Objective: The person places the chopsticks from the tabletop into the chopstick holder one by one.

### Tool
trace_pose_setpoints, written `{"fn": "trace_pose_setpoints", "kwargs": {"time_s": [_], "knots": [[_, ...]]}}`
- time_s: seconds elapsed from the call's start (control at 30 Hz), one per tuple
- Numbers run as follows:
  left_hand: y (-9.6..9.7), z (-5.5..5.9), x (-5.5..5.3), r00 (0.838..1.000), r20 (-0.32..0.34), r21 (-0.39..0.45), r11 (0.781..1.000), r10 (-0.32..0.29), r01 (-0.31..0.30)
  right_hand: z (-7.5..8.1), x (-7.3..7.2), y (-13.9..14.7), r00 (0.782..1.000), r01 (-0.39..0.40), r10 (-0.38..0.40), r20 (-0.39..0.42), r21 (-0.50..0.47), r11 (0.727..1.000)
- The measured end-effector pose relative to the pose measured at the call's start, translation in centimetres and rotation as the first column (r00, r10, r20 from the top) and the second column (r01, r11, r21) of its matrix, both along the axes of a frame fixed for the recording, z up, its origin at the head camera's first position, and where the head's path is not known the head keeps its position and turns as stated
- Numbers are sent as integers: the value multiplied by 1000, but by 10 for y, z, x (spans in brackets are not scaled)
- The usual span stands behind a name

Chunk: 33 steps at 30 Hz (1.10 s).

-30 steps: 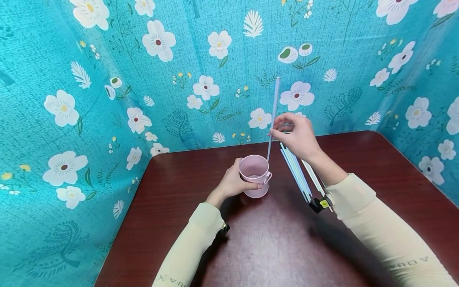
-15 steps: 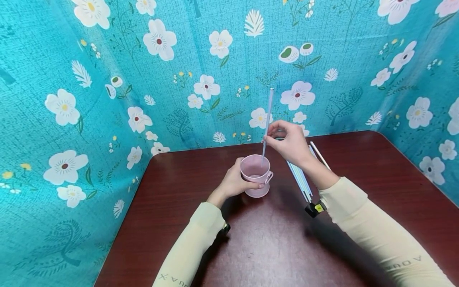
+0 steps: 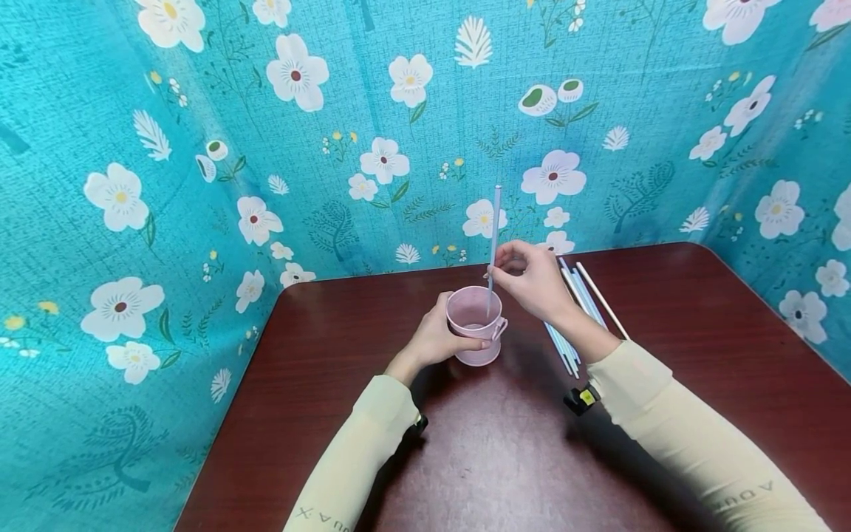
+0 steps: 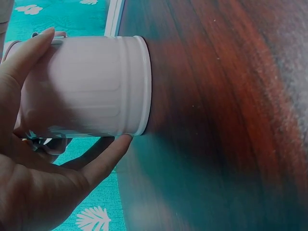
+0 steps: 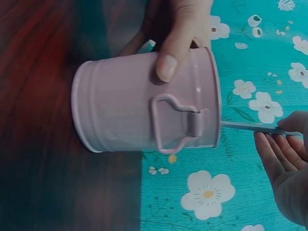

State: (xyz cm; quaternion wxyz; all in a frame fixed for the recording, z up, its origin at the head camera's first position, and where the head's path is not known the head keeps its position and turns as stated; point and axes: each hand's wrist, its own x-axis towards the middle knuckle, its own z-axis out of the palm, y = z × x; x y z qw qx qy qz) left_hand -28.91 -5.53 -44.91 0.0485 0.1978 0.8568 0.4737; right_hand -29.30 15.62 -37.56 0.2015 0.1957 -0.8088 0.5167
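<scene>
A small pink metal bucket (image 3: 475,347) with a side handle (image 5: 168,127) stands upright on the table. My left hand (image 3: 435,336) grips it from the left, thumb across the front and fingers round the far side; the left wrist view shows this hand (image 4: 43,187) close on the bucket (image 4: 86,86). Above the rim, my right hand (image 3: 532,281) pinches a thin pale blue straw (image 3: 496,222) between thumb and fingers. The straw is nearly vertical, its lower end inside the bucket. In the right wrist view, the pinching fingers are a short way above the rim.
Several blue and white straws (image 3: 565,347) lie on the dark red-brown table (image 3: 319,369), partly under my right forearm. One white straw (image 3: 601,299) lies a little apart at the right. A blue flowered cloth (image 3: 399,185) hangs behind the table's far edge.
My right hand has moved left and down, bringing the straw from behind the bucket's right side over the rim and into it. The left hand keeps its grip on the bucket.
</scene>
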Motion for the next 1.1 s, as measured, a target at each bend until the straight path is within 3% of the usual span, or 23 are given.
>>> {"fn": "trace_pose_setpoints", "kwargs": {"time_s": [0.23, 0.43, 0.63, 0.83, 1.1], "knots": [[0, 0, 0, 1000, -3, 6, 1000, -2, 2, -14, 0, 1, 999, 38, -39, 14, 30, 999], [1, 1, 1, 1000, 7, 0, 1000, 5, -5, -23, 2, 0, 999, 15, -17, 31, 45, 999], [1, -1, 1, 1000, 5, -9, 1000, 2, -2, -27, 4, -2, 998, 4, -6, 56, 30, 1000], [1, 0, 1, 1000, 3, -13, 1000, 0, 0, -29, 4, -2, 999, -23, 23, 32, 0, 1000], [1, 0, 1, 1000, -1, 5, 1000, -3, 3, -32, 2, -1, 1000, 1, -2, 21, 17, 1000]]}}
